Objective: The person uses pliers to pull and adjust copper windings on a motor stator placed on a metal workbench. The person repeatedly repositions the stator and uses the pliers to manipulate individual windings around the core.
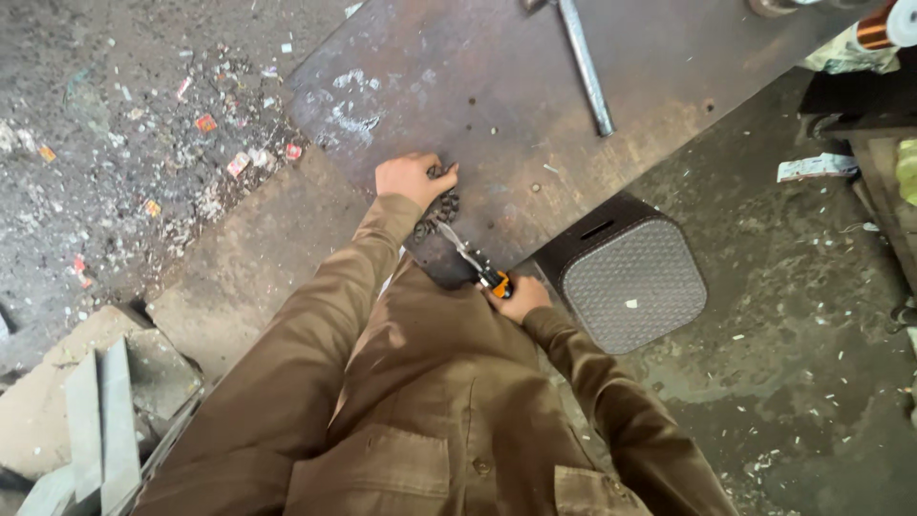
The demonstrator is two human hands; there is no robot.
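My left hand (409, 178) is closed on a dark, knobbly metal part (437, 210) that rests near the front corner of a rusty steel plate (497, 86). My right hand (516, 296) grips the orange-and-black handle of a screwdriver (475, 263). Its shiny shaft runs up and left to the dark part. Both arms wear brown sleeves. What lies under my left palm is hidden.
A long grey metal bar (585, 67) lies across the far side of the plate. A dark square stool (630, 282) with a woven top stands right of my right hand. Littered floor (162, 124) spreads left; grey blocks (100, 420) lie at lower left.
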